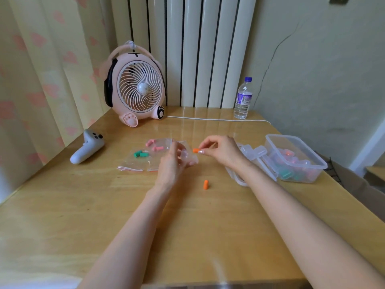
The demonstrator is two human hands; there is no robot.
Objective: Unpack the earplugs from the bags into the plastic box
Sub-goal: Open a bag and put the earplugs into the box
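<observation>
Orange foam earplug [195,150], short, tapered and squashy-looking, sits pinched at the fingertips of my right grip [218,152], just outside the clear bag [187,157] my left grip [171,161] holds curled. A pinch this light could let it drop and roll beside the other orange earplug [205,184] on the worktop [208,226], short of the plastic box [312,152] at my right.

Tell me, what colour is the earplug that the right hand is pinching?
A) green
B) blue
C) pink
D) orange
D: the right hand pinches an orange earplug at its fingertips, next to the clear bag that the left hand holds.
</observation>
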